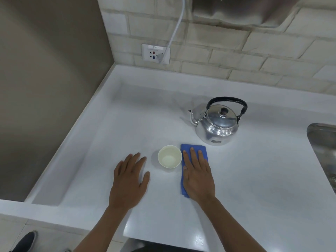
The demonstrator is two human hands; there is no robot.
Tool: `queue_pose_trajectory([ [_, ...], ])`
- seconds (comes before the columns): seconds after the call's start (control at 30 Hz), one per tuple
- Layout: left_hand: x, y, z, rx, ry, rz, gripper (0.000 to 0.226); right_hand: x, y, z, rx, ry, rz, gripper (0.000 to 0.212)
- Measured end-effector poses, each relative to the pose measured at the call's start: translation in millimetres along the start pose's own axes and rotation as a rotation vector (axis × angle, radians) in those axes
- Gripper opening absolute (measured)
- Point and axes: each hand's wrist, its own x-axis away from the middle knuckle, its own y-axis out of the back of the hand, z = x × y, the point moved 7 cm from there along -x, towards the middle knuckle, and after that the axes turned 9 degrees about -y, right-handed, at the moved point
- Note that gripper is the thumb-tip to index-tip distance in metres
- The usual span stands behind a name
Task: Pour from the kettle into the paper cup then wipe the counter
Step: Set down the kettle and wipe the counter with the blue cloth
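- The kettle [217, 124] is seen to be polished metal, mirror-bright, with a glossy black handle.
- The paper cup [169, 156] is shown as matt, pale cream paper.
- The cloth [203, 151] is rendered as soft blue fabric with a fine nap.
- The counter [127, 128] is finished smooth and white, glossy near its front edge.
- The wall [227, 57] is faced with rough, matt, brick-shaped tiles.
- The sink [323, 142] is formed of dull brushed metal.

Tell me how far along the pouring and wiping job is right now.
Pouring looks done: the kettle stands upright on the counter and the paper cup seems to hold some liquid. Wiping is in hand: the right hand presses flat on the blue cloth. The left hand rests empty.
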Motion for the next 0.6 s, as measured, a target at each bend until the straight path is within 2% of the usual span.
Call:
queue_pose_trajectory([
  [0.13, 0, 1, 1, -0.007, -0.003, -0.005, 0.053, -10, 1, 6, -0.013, -0.003, -0.018, 0.051],
  [0.37, 2, 0, 2, -0.008, -0.008, -0.017, 0.053, 41, 0, -8, -0.033, 0.014, -0.032, 0.054],
  [0.5, 1, 1, 0, -0.021, -0.010, -0.014, 0.052, 18, 4, -8, -0.072, 0.068, 0.006, 0.056],
  [0.6, 1, 3, -2, -0.020, -0.006, -0.021, 0.052, -19, -1, -2, -0.009, 0.145, 0.064, 0.060],
])
